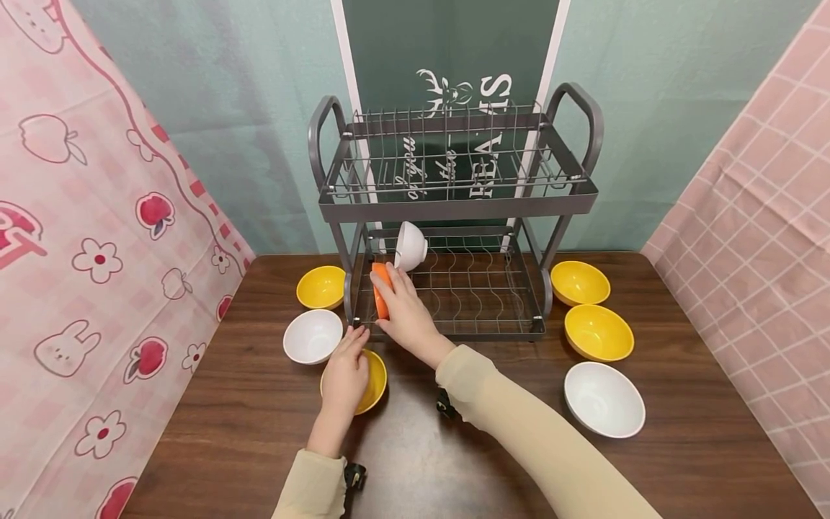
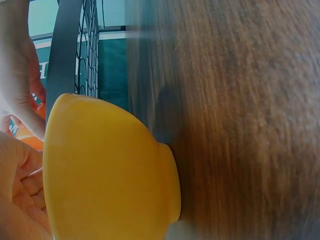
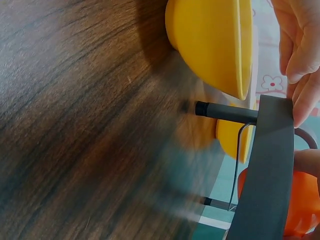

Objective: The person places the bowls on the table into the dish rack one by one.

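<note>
My right hand (image 1: 411,321) grips an orange bowl (image 1: 381,290) stood on its side at the left front of the dish rack's (image 1: 424,336) lower tier. The right wrist view shows part of that orange bowl (image 3: 304,202) behind the rack's front bar. Just behind it, a white bowl (image 1: 411,246) leans on edge in the wires. Over a yellow bowl (image 1: 374,382) on the table, my left hand (image 1: 346,375) reaches with extended fingers to the rack's front left corner. Its fingertips appear to touch the frame there.
Left of the rack are a white bowl (image 1: 313,336) and another yellow bowl (image 1: 321,287). On the right, two yellow bowls (image 1: 580,283) and a white bowl (image 1: 604,400) form a line. The rack's upper tier (image 1: 458,210) overhangs the lower one. Curtains enclose the wooden table (image 1: 454,461).
</note>
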Action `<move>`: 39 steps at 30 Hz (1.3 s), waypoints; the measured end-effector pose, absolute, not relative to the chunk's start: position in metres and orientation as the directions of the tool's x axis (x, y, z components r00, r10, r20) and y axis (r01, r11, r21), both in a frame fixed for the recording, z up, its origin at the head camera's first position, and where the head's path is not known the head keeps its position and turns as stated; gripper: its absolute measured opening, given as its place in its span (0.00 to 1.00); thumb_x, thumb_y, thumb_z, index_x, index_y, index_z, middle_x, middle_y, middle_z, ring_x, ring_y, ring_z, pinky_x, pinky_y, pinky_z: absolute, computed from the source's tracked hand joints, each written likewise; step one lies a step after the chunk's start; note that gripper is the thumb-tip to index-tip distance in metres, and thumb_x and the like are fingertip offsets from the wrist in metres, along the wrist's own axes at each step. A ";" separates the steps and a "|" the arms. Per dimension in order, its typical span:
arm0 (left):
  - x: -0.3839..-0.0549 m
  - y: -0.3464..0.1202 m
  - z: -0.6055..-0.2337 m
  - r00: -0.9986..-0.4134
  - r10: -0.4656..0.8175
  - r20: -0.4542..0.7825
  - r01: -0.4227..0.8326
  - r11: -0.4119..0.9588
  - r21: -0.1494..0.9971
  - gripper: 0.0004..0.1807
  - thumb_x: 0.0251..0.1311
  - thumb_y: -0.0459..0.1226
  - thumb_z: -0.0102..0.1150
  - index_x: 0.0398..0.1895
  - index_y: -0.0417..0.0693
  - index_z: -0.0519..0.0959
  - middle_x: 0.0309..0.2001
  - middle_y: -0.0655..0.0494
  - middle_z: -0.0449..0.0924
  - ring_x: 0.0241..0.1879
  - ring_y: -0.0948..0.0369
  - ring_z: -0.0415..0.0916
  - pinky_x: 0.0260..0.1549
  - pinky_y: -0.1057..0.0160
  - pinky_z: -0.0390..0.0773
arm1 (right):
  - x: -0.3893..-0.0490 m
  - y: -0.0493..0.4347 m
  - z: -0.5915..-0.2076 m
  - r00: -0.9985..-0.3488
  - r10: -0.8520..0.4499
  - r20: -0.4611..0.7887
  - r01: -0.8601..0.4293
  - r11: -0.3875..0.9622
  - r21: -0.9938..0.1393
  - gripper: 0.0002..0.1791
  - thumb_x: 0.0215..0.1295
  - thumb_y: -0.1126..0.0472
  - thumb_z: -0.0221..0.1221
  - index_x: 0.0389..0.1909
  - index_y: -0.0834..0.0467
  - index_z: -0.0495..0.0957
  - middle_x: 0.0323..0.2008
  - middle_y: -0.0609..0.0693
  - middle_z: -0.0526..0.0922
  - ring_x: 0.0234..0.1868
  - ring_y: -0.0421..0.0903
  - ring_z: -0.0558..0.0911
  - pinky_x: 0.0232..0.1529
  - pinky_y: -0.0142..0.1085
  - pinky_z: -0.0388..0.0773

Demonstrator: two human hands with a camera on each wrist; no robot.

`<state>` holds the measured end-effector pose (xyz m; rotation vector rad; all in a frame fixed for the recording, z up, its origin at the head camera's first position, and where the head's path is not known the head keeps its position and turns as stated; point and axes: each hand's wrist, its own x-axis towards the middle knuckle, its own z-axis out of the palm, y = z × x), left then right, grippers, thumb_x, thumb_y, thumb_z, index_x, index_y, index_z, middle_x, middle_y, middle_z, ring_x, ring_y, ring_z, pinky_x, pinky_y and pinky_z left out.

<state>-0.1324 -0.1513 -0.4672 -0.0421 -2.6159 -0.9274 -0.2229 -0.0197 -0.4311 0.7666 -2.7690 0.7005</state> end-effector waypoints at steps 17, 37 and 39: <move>-0.132 -0.148 -0.468 -0.930 -0.102 0.352 0.139 0.791 0.595 0.19 0.53 0.26 0.51 0.50 0.38 0.79 0.54 0.47 0.78 0.61 0.51 0.70 0.61 0.53 0.68 | -0.219 -0.018 -0.438 -0.891 -0.342 0.298 -0.454 0.667 -0.592 0.49 0.45 0.58 0.71 0.69 0.51 0.56 0.71 0.56 0.50 0.70 0.56 0.55 0.64 0.47 0.67; -0.131 -0.146 -0.469 -0.909 -0.105 0.404 0.167 0.795 0.583 0.19 0.51 0.25 0.53 0.49 0.37 0.79 0.53 0.47 0.79 0.59 0.50 0.71 0.59 0.54 0.69 | -0.212 -0.033 -0.442 -0.927 -0.242 0.288 -0.372 0.710 -0.598 0.49 0.46 0.56 0.71 0.69 0.52 0.56 0.70 0.57 0.49 0.69 0.57 0.55 0.61 0.46 0.70; -0.131 -0.146 -0.469 -0.905 -0.105 0.412 0.170 0.799 0.577 0.19 0.51 0.25 0.53 0.48 0.36 0.79 0.53 0.47 0.79 0.59 0.49 0.72 0.59 0.54 0.70 | -0.212 -0.034 -0.442 -0.929 -0.238 0.284 -0.365 0.712 -0.599 0.49 0.46 0.56 0.70 0.69 0.52 0.55 0.70 0.57 0.49 0.69 0.58 0.55 0.61 0.47 0.70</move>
